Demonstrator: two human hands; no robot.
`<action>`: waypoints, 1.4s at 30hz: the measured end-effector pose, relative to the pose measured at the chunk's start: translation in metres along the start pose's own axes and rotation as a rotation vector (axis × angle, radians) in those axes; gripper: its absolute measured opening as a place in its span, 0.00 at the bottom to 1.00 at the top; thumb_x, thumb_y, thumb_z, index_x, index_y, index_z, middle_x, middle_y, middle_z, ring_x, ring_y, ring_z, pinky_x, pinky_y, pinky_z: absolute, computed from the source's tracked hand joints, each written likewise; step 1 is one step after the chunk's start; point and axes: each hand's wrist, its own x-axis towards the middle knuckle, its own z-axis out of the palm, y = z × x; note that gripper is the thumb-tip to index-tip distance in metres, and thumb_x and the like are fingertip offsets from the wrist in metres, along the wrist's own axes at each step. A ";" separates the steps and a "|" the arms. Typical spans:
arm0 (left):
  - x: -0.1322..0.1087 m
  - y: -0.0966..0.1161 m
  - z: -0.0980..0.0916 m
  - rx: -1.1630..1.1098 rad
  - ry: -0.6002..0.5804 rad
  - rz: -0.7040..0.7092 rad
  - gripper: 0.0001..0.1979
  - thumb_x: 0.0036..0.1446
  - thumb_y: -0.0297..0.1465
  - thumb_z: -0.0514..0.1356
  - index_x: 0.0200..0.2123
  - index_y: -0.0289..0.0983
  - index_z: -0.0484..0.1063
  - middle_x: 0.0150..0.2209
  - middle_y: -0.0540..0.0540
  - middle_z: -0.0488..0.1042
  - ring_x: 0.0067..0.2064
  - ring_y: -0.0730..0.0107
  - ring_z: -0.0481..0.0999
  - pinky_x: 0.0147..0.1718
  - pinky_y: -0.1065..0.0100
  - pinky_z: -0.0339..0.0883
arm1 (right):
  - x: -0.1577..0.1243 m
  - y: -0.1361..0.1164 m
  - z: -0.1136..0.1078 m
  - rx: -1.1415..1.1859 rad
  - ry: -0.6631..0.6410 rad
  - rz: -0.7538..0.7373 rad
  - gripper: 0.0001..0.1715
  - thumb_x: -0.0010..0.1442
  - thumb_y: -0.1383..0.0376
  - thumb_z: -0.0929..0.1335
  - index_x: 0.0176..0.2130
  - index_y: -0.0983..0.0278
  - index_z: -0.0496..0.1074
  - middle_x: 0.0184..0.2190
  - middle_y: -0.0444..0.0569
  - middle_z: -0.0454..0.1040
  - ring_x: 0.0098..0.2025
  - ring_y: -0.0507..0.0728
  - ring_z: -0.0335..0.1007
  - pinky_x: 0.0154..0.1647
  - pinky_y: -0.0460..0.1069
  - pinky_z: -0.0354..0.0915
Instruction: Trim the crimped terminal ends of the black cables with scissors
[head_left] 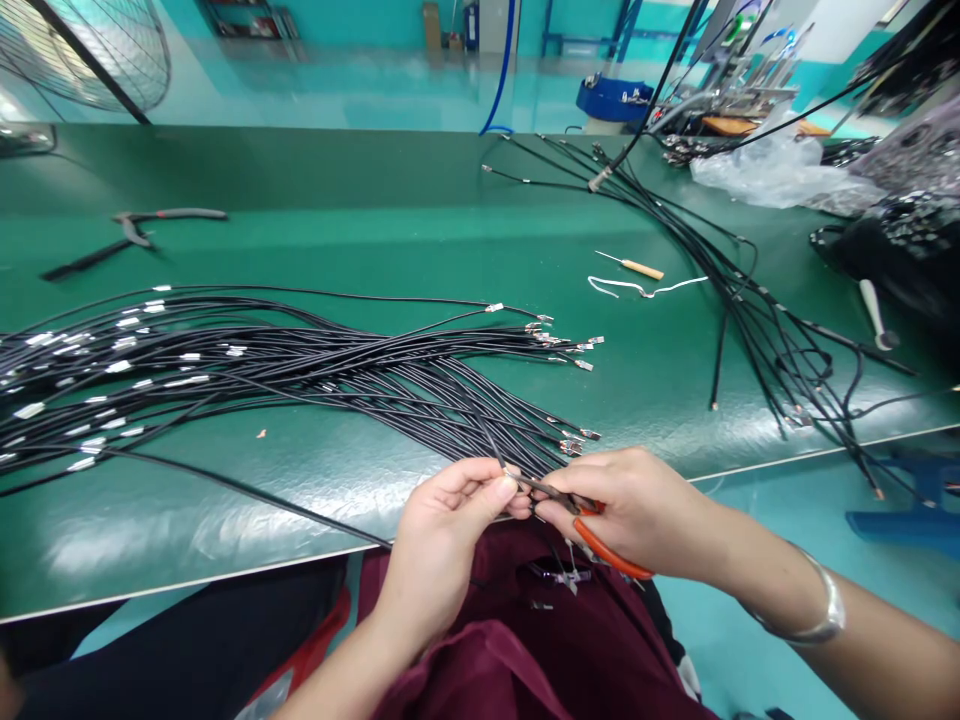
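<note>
Close to the table's front edge, my left hand [461, 510] pinches a black cable [491, 440] near its end. My right hand [637, 510] is closed round orange-handled pliers [609, 550], whose dark jaws reach to the cable end at my left fingertips. Whether the jaws bite on the cable is hidden by my fingers. Just beyond both hands lies a thick bundle of black cables [360, 350] with metal terminals [574, 440] at their right ends and white labels toward the left.
Grey-handled pliers [135, 228] lie at the far left of the green table [300, 180]. A wooden-handled pick [641, 268] and a white cord [645, 292] rest near the middle right. More black cables [705, 260] spread across the right, beside a plastic bag [787, 165] and a white-handled tool [874, 310].
</note>
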 end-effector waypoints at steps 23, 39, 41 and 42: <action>0.000 -0.003 0.003 -0.038 0.039 0.025 0.03 0.47 0.26 0.67 0.28 0.34 0.76 0.27 0.48 0.78 0.29 0.73 0.76 0.34 0.72 0.71 | -0.002 0.000 0.012 -0.086 -0.050 0.047 0.18 0.65 0.63 0.60 0.28 0.65 0.72 0.20 0.45 0.71 0.22 0.51 0.63 0.26 0.46 0.59; 0.029 0.019 0.037 -0.006 -0.103 -0.064 0.11 0.52 0.36 0.64 0.34 0.33 0.75 0.18 0.54 0.66 0.11 0.84 0.57 0.08 0.79 0.50 | 0.032 0.005 -0.012 0.873 0.427 0.466 0.11 0.53 0.63 0.71 0.36 0.64 0.67 0.29 0.44 0.71 0.31 0.50 0.69 0.35 0.46 0.67; 0.031 0.025 0.032 0.227 -0.057 0.054 0.12 0.53 0.36 0.62 0.38 0.34 0.76 0.22 0.50 0.71 0.12 0.81 0.61 0.08 0.77 0.53 | 0.035 0.012 -0.014 0.889 0.426 0.472 0.11 0.54 0.64 0.71 0.37 0.64 0.67 0.29 0.43 0.70 0.31 0.49 0.68 0.36 0.45 0.65; 0.033 0.029 0.029 0.381 -0.022 0.193 0.12 0.54 0.36 0.62 0.39 0.36 0.77 0.24 0.49 0.73 0.15 0.78 0.65 0.10 0.75 0.58 | 0.035 0.016 -0.016 0.891 0.415 0.463 0.11 0.54 0.64 0.71 0.37 0.64 0.68 0.30 0.42 0.69 0.31 0.49 0.67 0.36 0.45 0.65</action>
